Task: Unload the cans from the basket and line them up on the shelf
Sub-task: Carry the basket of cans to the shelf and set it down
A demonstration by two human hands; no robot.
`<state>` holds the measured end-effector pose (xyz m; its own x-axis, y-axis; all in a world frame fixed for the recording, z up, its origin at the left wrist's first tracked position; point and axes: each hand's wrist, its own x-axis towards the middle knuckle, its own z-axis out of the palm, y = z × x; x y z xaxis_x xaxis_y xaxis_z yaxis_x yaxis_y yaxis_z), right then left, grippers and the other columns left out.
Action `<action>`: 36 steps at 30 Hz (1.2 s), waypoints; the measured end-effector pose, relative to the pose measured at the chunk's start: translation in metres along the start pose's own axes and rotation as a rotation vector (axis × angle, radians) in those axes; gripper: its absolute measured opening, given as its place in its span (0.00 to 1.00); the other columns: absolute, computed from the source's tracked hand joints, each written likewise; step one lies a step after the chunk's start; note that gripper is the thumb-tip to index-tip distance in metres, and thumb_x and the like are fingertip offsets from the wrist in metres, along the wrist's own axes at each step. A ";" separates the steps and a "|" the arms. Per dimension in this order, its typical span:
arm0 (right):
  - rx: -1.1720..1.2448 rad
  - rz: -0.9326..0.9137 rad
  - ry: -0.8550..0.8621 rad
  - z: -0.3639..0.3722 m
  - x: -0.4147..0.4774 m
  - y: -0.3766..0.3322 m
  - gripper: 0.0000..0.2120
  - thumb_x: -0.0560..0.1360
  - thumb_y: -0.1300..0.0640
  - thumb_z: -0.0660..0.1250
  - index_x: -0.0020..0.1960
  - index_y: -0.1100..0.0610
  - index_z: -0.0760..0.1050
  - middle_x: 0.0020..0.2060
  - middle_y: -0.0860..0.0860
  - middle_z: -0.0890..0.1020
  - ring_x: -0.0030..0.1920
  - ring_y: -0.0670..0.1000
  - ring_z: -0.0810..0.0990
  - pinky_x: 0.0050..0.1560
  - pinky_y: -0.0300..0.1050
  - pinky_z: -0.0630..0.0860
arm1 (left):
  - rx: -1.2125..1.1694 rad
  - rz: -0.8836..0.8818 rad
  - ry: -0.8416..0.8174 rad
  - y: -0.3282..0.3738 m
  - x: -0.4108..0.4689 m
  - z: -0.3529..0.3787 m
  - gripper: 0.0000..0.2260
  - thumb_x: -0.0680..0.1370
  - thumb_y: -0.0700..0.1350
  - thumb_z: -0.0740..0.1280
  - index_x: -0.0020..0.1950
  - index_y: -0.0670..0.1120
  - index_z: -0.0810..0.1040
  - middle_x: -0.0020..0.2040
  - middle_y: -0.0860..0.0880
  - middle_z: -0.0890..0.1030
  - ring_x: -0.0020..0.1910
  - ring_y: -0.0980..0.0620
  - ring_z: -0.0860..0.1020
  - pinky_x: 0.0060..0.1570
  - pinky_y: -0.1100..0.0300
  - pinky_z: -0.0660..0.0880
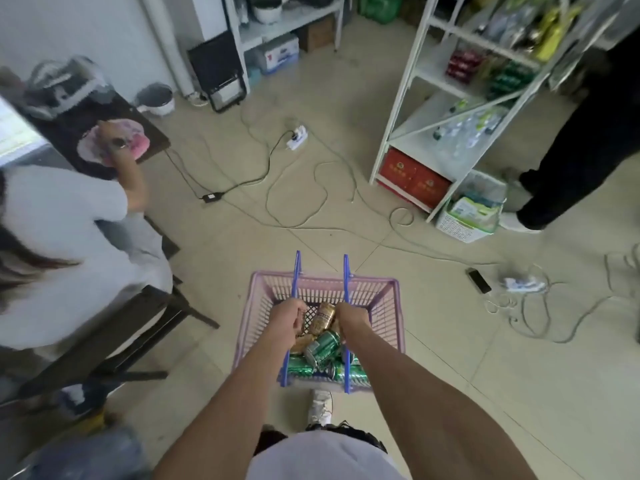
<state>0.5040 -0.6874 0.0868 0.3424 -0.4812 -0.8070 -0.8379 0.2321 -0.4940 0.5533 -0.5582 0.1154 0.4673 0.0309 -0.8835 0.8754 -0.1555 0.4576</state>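
A pink plastic basket (388,306) with two blue handles hangs in front of me above the floor. My left hand (285,318) is shut on the left handle (295,271). My right hand (351,318) is shut on the right handle (346,271). Inside lie several cans on their sides: a gold can (322,317) between my hands, a green can (322,348) below it, and more green cans (300,365) at the near end. The white metal shelf (408,98) stands ahead to the right, holding bottles, red packs and green packs.
Cables and a power strip (297,137) trail over the tiled floor between me and the shelf. A seated person (69,237) at a dark table is on the left. Another person in black (581,140) stands right of the shelf. A phone (479,280) and a carton (467,216) lie on the floor.
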 end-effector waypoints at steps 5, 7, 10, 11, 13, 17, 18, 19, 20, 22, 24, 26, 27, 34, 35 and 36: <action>0.045 0.028 0.046 -0.009 0.024 -0.042 0.13 0.74 0.55 0.67 0.53 0.64 0.78 0.35 0.54 0.77 0.33 0.52 0.74 0.33 0.45 0.72 | 0.038 0.037 -0.067 0.046 0.011 0.025 0.02 0.75 0.36 0.65 0.43 0.41 0.76 0.27 0.52 0.66 0.24 0.56 0.62 0.25 0.65 0.60; 0.044 0.029 0.046 -0.007 0.033 -0.062 0.14 0.73 0.54 0.67 0.54 0.63 0.79 0.36 0.53 0.77 0.34 0.52 0.74 0.33 0.45 0.72 | 0.041 0.048 -0.081 0.066 0.022 0.030 0.01 0.75 0.36 0.65 0.44 0.41 0.75 0.27 0.52 0.66 0.25 0.56 0.62 0.26 0.64 0.60; 0.056 0.017 0.040 0.005 0.051 -0.097 0.14 0.72 0.55 0.68 0.53 0.62 0.79 0.33 0.52 0.76 0.30 0.51 0.72 0.30 0.43 0.68 | 0.041 0.050 -0.084 0.100 0.046 0.034 0.03 0.74 0.36 0.65 0.46 0.39 0.76 0.28 0.52 0.65 0.25 0.56 0.62 0.26 0.63 0.60; 0.063 0.025 0.041 0.010 0.059 -0.110 0.15 0.71 0.54 0.68 0.54 0.62 0.79 0.33 0.52 0.75 0.30 0.51 0.71 0.29 0.43 0.67 | 0.041 0.047 -0.087 0.111 0.057 0.034 0.05 0.73 0.36 0.66 0.48 0.39 0.77 0.29 0.51 0.65 0.25 0.56 0.62 0.26 0.63 0.60; 0.051 0.063 0.050 0.012 0.076 -0.133 0.19 0.70 0.54 0.69 0.57 0.63 0.77 0.33 0.52 0.75 0.28 0.50 0.70 0.26 0.43 0.69 | 0.043 0.043 -0.083 0.136 0.076 0.035 0.13 0.72 0.37 0.66 0.56 0.42 0.79 0.28 0.51 0.64 0.24 0.55 0.62 0.25 0.62 0.60; 0.024 0.047 0.008 0.009 0.094 -0.191 0.10 0.79 0.58 0.67 0.55 0.65 0.74 0.32 0.51 0.73 0.26 0.46 0.66 0.19 0.36 0.67 | 0.028 0.060 -0.143 0.198 0.103 0.042 0.23 0.73 0.38 0.65 0.67 0.35 0.75 0.27 0.51 0.65 0.24 0.55 0.62 0.26 0.60 0.60; 0.017 0.027 0.007 0.011 0.099 -0.206 0.09 0.79 0.59 0.66 0.54 0.65 0.74 0.32 0.51 0.72 0.25 0.46 0.66 0.19 0.38 0.68 | 0.030 0.073 -0.141 0.215 0.106 0.046 0.21 0.73 0.38 0.64 0.66 0.35 0.75 0.27 0.51 0.65 0.24 0.55 0.62 0.25 0.60 0.59; 0.020 0.018 0.009 0.014 0.105 -0.219 0.08 0.79 0.59 0.66 0.52 0.64 0.74 0.31 0.51 0.71 0.25 0.46 0.66 0.21 0.39 0.68 | 0.037 0.089 -0.128 0.230 0.109 0.049 0.20 0.74 0.37 0.64 0.65 0.35 0.76 0.28 0.50 0.66 0.24 0.54 0.62 0.24 0.61 0.59; 0.020 0.004 0.012 0.018 0.109 -0.231 0.07 0.80 0.58 0.65 0.50 0.64 0.74 0.31 0.51 0.71 0.26 0.46 0.66 0.23 0.40 0.68 | 0.040 0.102 -0.118 0.245 0.111 0.051 0.18 0.75 0.37 0.64 0.64 0.35 0.76 0.28 0.50 0.66 0.24 0.54 0.61 0.24 0.61 0.58; 0.000 -0.008 -0.016 0.025 0.120 -0.256 0.07 0.81 0.58 0.65 0.47 0.62 0.73 0.31 0.51 0.71 0.26 0.47 0.66 0.25 0.40 0.68 | 0.044 0.102 -0.129 0.274 0.122 0.052 0.16 0.75 0.36 0.64 0.63 0.36 0.77 0.28 0.51 0.66 0.25 0.55 0.61 0.25 0.62 0.59; 0.018 -0.014 -0.004 0.032 0.136 -0.277 0.08 0.81 0.58 0.64 0.47 0.62 0.73 0.32 0.52 0.71 0.26 0.47 0.66 0.24 0.40 0.67 | 0.044 0.094 -0.135 0.299 0.136 0.053 0.16 0.75 0.36 0.64 0.62 0.37 0.78 0.28 0.52 0.65 0.25 0.55 0.61 0.26 0.62 0.59; 0.052 0.001 -0.006 0.044 0.156 -0.296 0.09 0.80 0.55 0.65 0.49 0.62 0.73 0.33 0.52 0.72 0.26 0.47 0.67 0.25 0.41 0.68 | 0.061 0.083 -0.118 0.323 0.154 0.053 0.16 0.73 0.37 0.65 0.60 0.38 0.79 0.27 0.52 0.65 0.25 0.55 0.61 0.27 0.62 0.59; 0.058 0.008 0.002 0.050 0.165 -0.307 0.10 0.80 0.54 0.66 0.50 0.62 0.74 0.33 0.53 0.72 0.27 0.48 0.69 0.27 0.43 0.70 | 0.083 0.080 -0.093 0.335 0.164 0.054 0.14 0.73 0.37 0.66 0.58 0.39 0.80 0.27 0.52 0.65 0.24 0.55 0.61 0.26 0.62 0.59; 0.059 0.040 -0.005 0.059 0.237 -0.404 0.13 0.76 0.53 0.68 0.53 0.63 0.77 0.33 0.54 0.75 0.28 0.51 0.72 0.26 0.45 0.71 | 0.149 0.098 -0.020 0.428 0.210 0.081 0.04 0.73 0.38 0.66 0.45 0.40 0.80 0.23 0.52 0.65 0.21 0.56 0.61 0.22 0.63 0.59; 0.055 0.031 -0.017 0.055 0.242 -0.419 0.11 0.77 0.54 0.67 0.51 0.62 0.76 0.32 0.53 0.74 0.28 0.50 0.71 0.26 0.44 0.70 | 0.147 0.094 -0.016 0.443 0.214 0.087 0.02 0.73 0.38 0.66 0.42 0.42 0.78 0.24 0.52 0.65 0.21 0.55 0.62 0.24 0.63 0.60; 0.046 0.018 -0.032 0.053 0.249 -0.435 0.10 0.78 0.54 0.66 0.50 0.62 0.76 0.32 0.53 0.74 0.28 0.50 0.70 0.26 0.43 0.69 | 0.135 0.083 -0.016 0.458 0.219 0.093 0.03 0.74 0.39 0.66 0.40 0.43 0.76 0.25 0.51 0.66 0.22 0.55 0.62 0.25 0.62 0.60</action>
<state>0.9763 -0.8636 0.0835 0.3419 -0.4491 -0.8255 -0.8237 0.2796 -0.4933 1.0454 -0.7145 0.1221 0.5341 -0.0028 -0.8454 0.8090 -0.2886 0.5121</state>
